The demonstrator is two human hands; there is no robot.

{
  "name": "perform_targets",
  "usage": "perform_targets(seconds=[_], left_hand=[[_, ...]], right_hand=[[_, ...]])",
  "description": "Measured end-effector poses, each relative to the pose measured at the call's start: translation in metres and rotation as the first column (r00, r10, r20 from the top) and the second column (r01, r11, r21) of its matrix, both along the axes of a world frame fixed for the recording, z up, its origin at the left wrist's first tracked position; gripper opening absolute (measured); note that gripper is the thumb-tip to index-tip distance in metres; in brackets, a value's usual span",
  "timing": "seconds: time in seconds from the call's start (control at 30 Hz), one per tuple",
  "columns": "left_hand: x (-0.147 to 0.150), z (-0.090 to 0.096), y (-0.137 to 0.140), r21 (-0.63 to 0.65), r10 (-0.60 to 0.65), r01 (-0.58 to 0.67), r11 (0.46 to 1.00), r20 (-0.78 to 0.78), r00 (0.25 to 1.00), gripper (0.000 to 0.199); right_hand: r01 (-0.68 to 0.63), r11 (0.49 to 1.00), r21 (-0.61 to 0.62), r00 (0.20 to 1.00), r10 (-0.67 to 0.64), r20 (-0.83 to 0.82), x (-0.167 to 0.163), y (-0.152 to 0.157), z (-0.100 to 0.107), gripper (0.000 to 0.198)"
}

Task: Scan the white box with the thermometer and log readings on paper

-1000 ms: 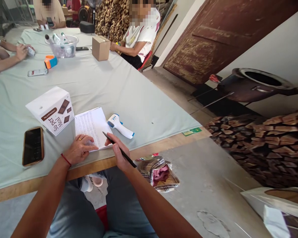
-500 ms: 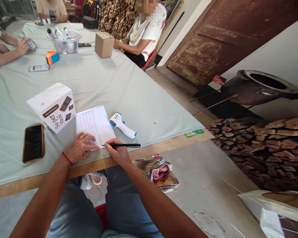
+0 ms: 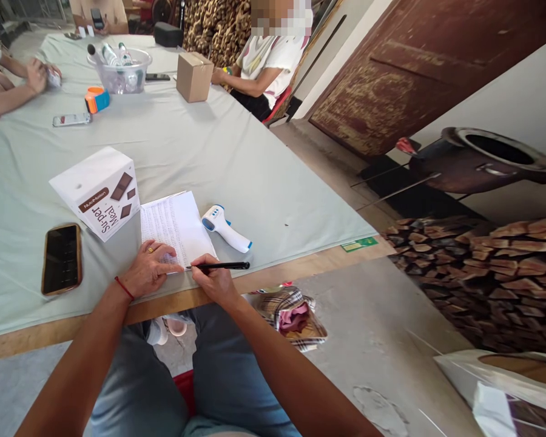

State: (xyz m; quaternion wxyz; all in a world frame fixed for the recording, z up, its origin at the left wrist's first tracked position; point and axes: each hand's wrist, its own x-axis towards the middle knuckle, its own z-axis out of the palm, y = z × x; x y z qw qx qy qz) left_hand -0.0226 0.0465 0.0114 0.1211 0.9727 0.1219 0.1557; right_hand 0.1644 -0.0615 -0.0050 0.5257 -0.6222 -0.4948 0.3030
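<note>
While your right hand [image 3: 213, 280] closes thumb and fingers snugly around one slim black pen [image 3: 227, 266], the pen's tip meets the paper [image 3: 188, 224] just beside your left fingertips. Your left hand [image 3: 152, 267] lies palm down on the paper's lower left part, fingers loosely spread and gripping nothing; one gold ring [image 3: 150, 248] circles a finger and one thin red cord [image 3: 124, 287] the wrist. Smooth and white, the paper carries rows of small marks, too fine to read; more than one sheet seems stacked, but you cannot count them.

Left of your left hand lies one dark, glossy phone [image 3: 62, 258] with rounded corners. Beyond that hand stands one angular white box [image 3: 91, 188], printed with three brown pieces. Past your right hand rests one hard, gun-shaped thermometer [image 3: 227, 229], white with blue trim.

Under both hands spreads one pale green, wrinkled cloth [image 3: 264, 182], and a bare wooden edge [image 3: 318, 262] runs beneath your forearms. Well ahead of your hands sit one plain brown carton [image 3: 193, 77] and one clear plastic basin [image 3: 118, 82] holding at least two bottles [image 3: 110, 56].
</note>
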Motion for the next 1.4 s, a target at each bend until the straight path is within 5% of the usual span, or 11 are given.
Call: perform_targets(seconds=[1.4], left_hand=[[0.0011, 0.0018, 0.0001, -0.014, -0.003, 0.003, 1.0, -0.005, 1.0, 0.046]], right_hand=[[0.022, 1.0, 0.015, 0.999, -0.022, 0.025, 0.0011, 0.0, -0.0028, 0.009]])
